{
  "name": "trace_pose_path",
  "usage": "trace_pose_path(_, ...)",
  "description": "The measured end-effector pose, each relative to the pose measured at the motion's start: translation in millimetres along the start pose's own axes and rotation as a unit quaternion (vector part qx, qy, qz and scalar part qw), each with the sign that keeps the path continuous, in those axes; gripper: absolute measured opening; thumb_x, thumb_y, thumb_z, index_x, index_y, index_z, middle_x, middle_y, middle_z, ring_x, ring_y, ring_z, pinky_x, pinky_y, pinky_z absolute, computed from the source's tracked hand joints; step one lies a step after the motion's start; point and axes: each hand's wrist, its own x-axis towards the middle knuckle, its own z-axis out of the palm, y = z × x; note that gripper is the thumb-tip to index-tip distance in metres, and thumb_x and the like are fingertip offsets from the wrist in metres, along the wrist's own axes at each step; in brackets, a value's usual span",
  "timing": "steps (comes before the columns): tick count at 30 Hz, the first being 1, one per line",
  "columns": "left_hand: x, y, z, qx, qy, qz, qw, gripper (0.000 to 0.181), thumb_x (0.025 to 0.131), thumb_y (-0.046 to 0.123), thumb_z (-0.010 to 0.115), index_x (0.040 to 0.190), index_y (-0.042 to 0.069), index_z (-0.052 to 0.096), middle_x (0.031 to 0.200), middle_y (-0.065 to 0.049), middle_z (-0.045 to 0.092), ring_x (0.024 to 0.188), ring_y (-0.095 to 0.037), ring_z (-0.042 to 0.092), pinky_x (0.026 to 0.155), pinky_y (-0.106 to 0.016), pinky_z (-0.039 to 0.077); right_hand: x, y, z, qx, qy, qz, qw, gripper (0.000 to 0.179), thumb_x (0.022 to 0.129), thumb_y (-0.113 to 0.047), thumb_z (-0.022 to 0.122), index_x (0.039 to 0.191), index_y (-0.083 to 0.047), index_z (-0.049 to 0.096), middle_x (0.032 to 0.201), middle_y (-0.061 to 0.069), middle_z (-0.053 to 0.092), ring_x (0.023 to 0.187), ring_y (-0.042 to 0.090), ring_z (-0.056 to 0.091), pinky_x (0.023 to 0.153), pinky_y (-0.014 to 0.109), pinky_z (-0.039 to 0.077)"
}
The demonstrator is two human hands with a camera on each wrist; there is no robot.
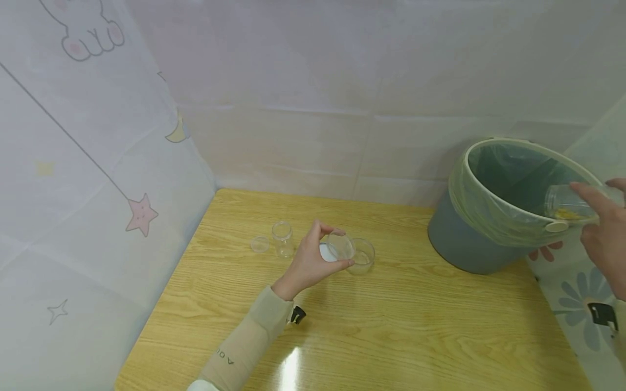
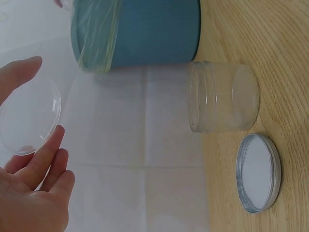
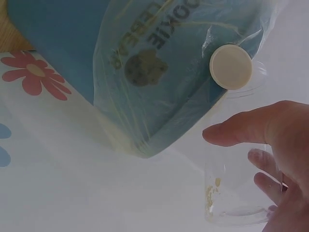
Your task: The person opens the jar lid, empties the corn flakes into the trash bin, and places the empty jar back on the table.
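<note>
My left hand (image 1: 309, 262) pinches a thin clear plastic disc (image 2: 31, 118) by its edge, thumb on one side and fingertips on the other. Just beyond it on the table stands a wide clear jar (image 2: 229, 96) without a lid. Beside that jar lies a metal-rimmed screw lid (image 2: 258, 173), white inside face up. Over at the bin's right rim, my right hand (image 1: 606, 233) grips another clear jar (image 1: 567, 201), tipped on its side with the mouth toward the bin's opening. Small yellow bits (image 3: 210, 193) cling inside this jar.
A blue-grey bin (image 1: 471, 233) with a pale rim and a translucent liner bag stands at the table's back right. A smaller clear jar (image 1: 282, 241) and a round clear disc (image 1: 260, 244) sit left of my left hand. Printed cloth (image 1: 293, 146) hangs behind the table.
</note>
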Motion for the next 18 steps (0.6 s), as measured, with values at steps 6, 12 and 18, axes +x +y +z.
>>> trace_pose_path(6,0.3,-0.6,0.0,0.002,0.001,0.002,1.0000,0.060,0.079,0.031,0.090,0.119,0.019,0.046,0.130,0.010,0.061,0.134,-0.017,0.045,0.103,-0.046,0.044,4.3,0.7,9.3,0.004,0.047,-0.057,0.9973,0.090,0.072,0.031,0.038,0.153,-0.009,0.042,0.145,0.037,0.032,0.142,0.048,0.025,0.105,0.066,0.028)
trace_pose_path(12,0.7,-1.1,-0.2,0.004,0.000,0.005,1.0000,0.062,0.080,0.030,0.090,0.121,0.012,0.047,0.130,0.009,0.061,0.134,-0.018,0.045,0.105,-0.047,0.042,5.0,-0.5,9.6,-0.017,0.043,-0.051,0.9977,0.091,0.073,0.031,0.038,0.154,-0.011,0.040,0.149,0.035,0.029,0.144,0.051,0.021,0.117,0.062,0.015)
trace_pose_path(18,1.4,-1.1,-0.2,0.003,0.000,0.003,1.0000,0.063,0.080,0.030,0.090,0.122,0.010,0.047,0.130,0.010,0.061,0.135,-0.018,0.045,0.108,-0.049,0.039,6.8,-2.0,7.3,-0.036,0.032,-0.054,0.9974,0.090,0.074,0.031,0.036,0.154,-0.011,0.041,0.145,0.037,0.030,0.147,0.049,0.017,0.118,0.061,0.012)
